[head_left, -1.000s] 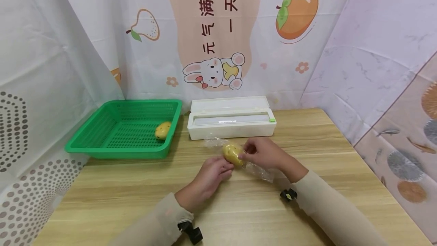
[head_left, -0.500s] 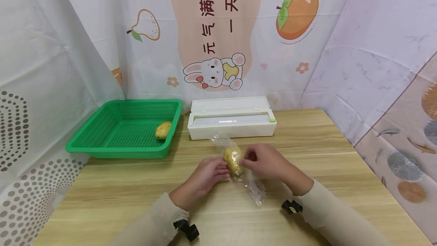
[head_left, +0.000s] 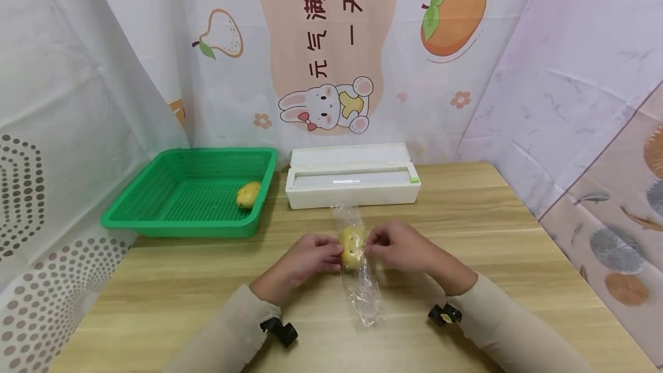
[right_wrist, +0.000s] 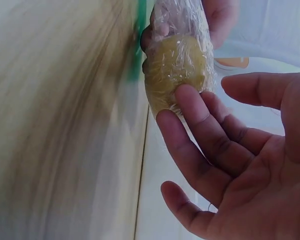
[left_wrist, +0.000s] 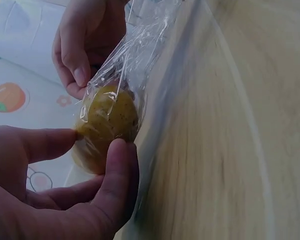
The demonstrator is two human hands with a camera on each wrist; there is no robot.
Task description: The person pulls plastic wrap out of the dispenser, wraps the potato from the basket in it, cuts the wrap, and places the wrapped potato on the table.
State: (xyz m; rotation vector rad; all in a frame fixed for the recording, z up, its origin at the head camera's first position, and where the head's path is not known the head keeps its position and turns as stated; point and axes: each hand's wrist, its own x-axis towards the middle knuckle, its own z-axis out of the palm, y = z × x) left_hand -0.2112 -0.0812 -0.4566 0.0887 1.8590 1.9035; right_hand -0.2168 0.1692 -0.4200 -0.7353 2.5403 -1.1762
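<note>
A yellow potato point(head_left: 353, 249) wrapped in clear plastic film point(head_left: 364, 298) lies lengthwise on the table between both hands. Loose film trails from its near and far ends. My left hand point(head_left: 313, 255) holds the potato's left side, the thumb and fingers against it on either side in the left wrist view. On the right side, my right hand point(head_left: 401, 248) touches the wrapped potato. Its fingertips point(right_wrist: 191, 95) rest on the film in the right wrist view, while the thumb point(right_wrist: 252, 89) stands apart.
A white cling film box point(head_left: 354, 194) with its lid raised stands behind the potato. To the left is a green basket point(head_left: 248, 229) with another potato point(head_left: 248, 194) inside. A printed curtain point(head_left: 228, 102) hangs behind the wooden table point(head_left: 207, 304).
The wrapped potato has turned, so its film ends now point toward and away from me instead of slanting sideways. Both hands shifted slightly with it, and the right thumb and fingers moved lower.
</note>
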